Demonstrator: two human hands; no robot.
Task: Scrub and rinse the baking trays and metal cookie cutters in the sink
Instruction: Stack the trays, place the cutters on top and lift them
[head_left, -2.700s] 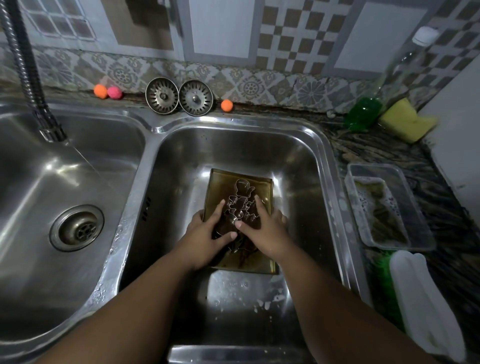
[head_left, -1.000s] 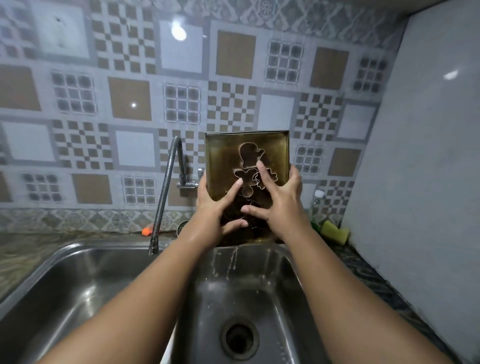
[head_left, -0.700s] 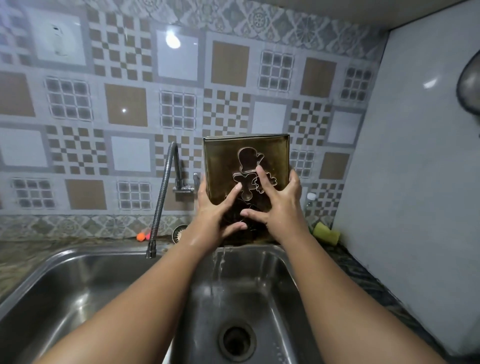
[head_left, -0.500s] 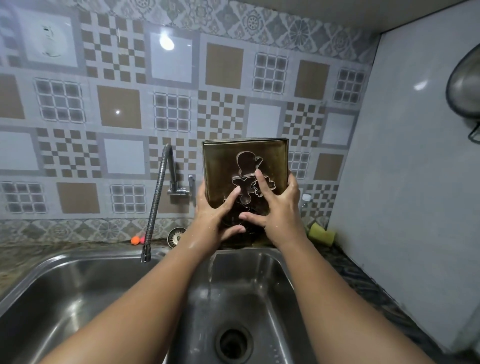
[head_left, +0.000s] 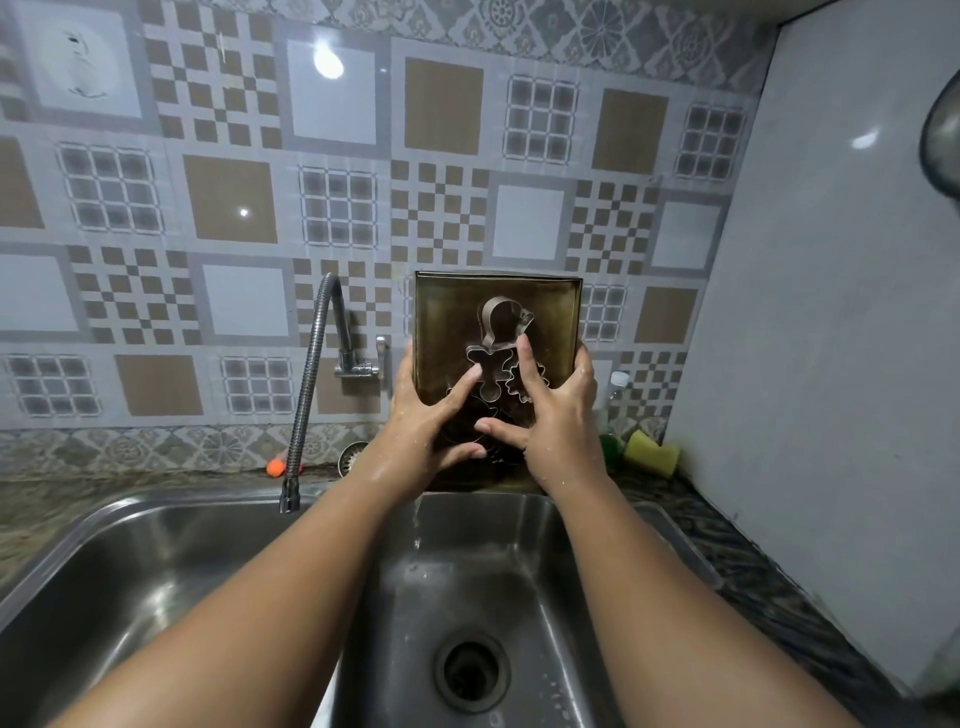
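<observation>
the wet sink with its drain hole is closest. above it the left hand and right hand hold the baking tray up on its end. some fingers hook round its sides, others lie spread on the front, pressing the cookie cutters flat on it. behind are the tap and tiled wall.

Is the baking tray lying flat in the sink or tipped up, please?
Tipped upright: the left hand and right hand hold the tray on end above the sink, pressing the cookie cutters against it.
</observation>
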